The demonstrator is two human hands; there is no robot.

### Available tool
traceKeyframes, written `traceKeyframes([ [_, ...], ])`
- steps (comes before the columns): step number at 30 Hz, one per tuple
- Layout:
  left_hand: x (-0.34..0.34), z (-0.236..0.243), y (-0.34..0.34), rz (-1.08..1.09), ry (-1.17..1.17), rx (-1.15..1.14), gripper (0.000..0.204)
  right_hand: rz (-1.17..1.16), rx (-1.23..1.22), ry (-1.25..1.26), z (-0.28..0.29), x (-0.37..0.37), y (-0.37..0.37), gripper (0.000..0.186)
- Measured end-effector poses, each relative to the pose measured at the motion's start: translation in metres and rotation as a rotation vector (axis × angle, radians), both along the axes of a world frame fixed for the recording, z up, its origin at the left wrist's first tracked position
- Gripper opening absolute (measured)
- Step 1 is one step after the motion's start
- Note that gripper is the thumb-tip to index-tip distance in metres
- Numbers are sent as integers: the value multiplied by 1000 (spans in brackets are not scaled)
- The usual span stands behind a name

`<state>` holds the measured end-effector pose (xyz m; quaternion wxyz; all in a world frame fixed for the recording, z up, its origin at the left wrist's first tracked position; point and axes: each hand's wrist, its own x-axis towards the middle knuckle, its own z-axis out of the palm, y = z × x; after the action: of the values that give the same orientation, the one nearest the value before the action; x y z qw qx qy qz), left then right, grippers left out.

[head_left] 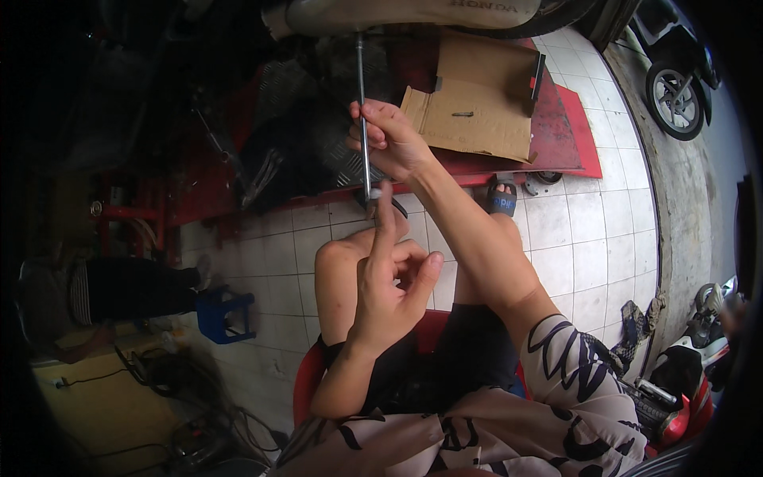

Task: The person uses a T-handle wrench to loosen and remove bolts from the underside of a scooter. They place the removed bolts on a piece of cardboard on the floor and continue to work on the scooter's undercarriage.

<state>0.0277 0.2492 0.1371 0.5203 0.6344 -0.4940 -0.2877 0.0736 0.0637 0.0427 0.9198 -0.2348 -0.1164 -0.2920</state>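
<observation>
Apparently working at the pale vehicle body (405, 17), turning a long metal rod (361, 75); likely calling next for steady alignment. Straight, slim, silvery. Held mid-shaft by right hand (388, 137) in narrow grip. Touching or near lower end with left hand (388, 288), index extended, grip otherwise loose.

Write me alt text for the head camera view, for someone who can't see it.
A right hand holds a long metal rod-shaped tool reaching up toward a white motorcycle part; the left hand extends its index finger near the tool's lower end. Beyond, an opened cardboard box lies on a red platform.
</observation>
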Motion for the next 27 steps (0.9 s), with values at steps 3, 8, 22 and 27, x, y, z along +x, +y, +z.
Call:
traceKeyframes([
  [3,14,-22,8,277,142,-53,69,-15,24,-30,1,0,0,19],
  [8,12,-36,17,-150,-3,184,71,-1,27,-30,3,3,2,17],
  [22,-6,-44,-2,-13,255,115,61,-19,66,-30,3,0,-1,18],
  [27,9,-27,-2,160,137,57,40,-37,47,-16,4,-2,-2,18],
])
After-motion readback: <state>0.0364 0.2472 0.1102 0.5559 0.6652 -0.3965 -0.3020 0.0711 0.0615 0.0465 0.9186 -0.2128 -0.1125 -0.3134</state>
